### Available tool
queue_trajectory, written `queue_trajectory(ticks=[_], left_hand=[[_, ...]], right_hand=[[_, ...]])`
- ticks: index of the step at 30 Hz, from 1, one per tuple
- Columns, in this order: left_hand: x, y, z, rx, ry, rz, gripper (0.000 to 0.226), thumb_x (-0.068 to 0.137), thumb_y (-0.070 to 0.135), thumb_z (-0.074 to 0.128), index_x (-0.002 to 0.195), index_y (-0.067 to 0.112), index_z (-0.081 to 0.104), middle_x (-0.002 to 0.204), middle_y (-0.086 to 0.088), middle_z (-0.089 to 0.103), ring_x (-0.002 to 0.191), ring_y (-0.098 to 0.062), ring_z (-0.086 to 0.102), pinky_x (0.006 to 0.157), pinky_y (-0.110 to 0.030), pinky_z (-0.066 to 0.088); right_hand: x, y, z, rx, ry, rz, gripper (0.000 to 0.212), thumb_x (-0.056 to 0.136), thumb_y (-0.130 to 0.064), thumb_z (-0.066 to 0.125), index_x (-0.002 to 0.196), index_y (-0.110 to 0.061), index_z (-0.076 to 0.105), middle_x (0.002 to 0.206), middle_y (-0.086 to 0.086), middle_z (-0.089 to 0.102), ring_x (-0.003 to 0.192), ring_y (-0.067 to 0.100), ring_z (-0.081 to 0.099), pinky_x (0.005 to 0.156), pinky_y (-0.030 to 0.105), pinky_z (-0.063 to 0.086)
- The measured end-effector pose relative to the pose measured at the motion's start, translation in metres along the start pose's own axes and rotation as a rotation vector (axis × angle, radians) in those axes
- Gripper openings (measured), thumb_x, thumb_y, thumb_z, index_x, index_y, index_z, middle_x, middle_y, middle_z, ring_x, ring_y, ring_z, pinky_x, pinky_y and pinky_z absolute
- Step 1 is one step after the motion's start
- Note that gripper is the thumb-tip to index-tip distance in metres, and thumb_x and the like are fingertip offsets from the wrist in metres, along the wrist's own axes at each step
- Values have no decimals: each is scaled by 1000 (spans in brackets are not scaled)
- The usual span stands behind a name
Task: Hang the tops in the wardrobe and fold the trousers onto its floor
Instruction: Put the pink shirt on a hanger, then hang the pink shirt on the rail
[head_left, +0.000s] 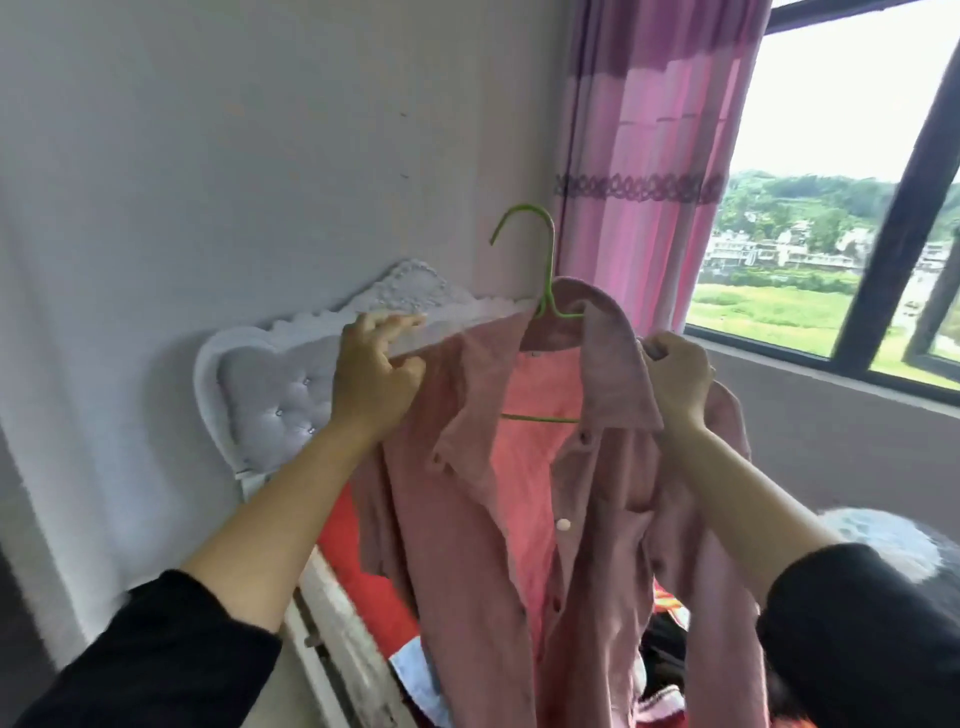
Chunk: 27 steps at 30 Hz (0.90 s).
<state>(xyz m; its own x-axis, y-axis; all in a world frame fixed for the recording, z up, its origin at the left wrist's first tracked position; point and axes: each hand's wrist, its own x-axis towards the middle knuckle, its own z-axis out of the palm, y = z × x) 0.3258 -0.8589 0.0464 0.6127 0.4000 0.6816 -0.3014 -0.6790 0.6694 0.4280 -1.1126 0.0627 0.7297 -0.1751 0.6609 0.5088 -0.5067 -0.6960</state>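
Well, the shirt (483, 519) is up in the air over the bed (358, 561), draped on the green hanger (549, 260), whose hook stands free above the collar; no wardrobe shows here. The left hand (376, 374) has its fingers curled, pinching the cloth at one shoulder. The right hand (675, 379) is closed round the other shoulder, just beside the collar. Neither hand seems to hold the hanger itself, so the risk is that the wire tips inside the open front and one shoulder slides off. The collar is rucked on the right side, which could leave the shirt hanging crooked. Carried like this, the long hem might also catch on the edge of the bed
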Motion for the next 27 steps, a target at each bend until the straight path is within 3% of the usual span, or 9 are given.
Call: queue_trajectory(ticks=[4,6,9,13,18,19,21,24,27], left_hand=[[-10,-75,-67,199,70,-275,65,86,23,62,144,17,36,139,-16,41,127,-33,40,105,-40,35],[-23,-113,-102,143,24,-408,49,93,36,54,137,19,41,127,-4,54,120,-28,51,88,-34,46],[-38,-153,-161,208,16,-347,26,100,38,40,91,29,63,86,15,63,90,-16,63,60,-14,38],[-27,-174,-237,132,217,-349,43,101,46,35,105,20,69,96,4,68,88,-15,61,78,-29,46],[-17,-202,-324,241,380,-339,49,101,49,29,95,16,64,82,4,61,75,-8,55,68,-27,40],[-18,-210,-342,254,410,-366,47,101,49,31,90,18,64,80,5,60,72,-5,54,65,-26,40],[-22,-223,-379,296,464,-489,46,98,46,39,78,14,66,75,4,61,71,-11,57,61,-26,41],[-29,-240,-430,431,455,-625,30,94,34,50,94,14,72,85,2,63,81,-20,57,70,-32,42],[-43,-247,-465,570,458,-372,27,97,34,46,101,18,67,92,1,60,89,-19,52,78,-42,45]], right_hand=[[-21,-37,52,131,-70,42,43,82,-17,57,53,-19,26,53,-5,17,56,15,15,76,33,21],[-30,-52,77,170,-101,69,43,82,-18,58,53,-18,27,54,-3,18,59,16,14,74,30,21],[-48,-79,121,194,-147,70,43,81,-15,58,55,-18,25,57,-4,18,62,16,13,70,30,22],[-85,-109,180,214,-178,34,44,85,-16,58,52,-13,28,59,0,22,65,16,20,64,33,23],[-140,-147,255,233,-308,6,40,86,-23,59,65,7,41,70,0,26,75,9,28,57,35,26],[-151,-156,269,276,-340,17,39,85,-23,59,57,-6,37,67,-1,26,68,11,27,55,34,24],[-170,-179,296,387,-394,88,40,84,-21,61,55,-1,42,60,-1,27,61,11,26,50,31,21],[-198,-214,333,457,-465,192,34,79,-19,59,52,-13,38,54,-3,25,60,14,25,45,28,21],[-230,-245,368,497,-565,238,29,70,-22,57,49,-17,37,51,-5,26,62,15,24,52,29,22]])
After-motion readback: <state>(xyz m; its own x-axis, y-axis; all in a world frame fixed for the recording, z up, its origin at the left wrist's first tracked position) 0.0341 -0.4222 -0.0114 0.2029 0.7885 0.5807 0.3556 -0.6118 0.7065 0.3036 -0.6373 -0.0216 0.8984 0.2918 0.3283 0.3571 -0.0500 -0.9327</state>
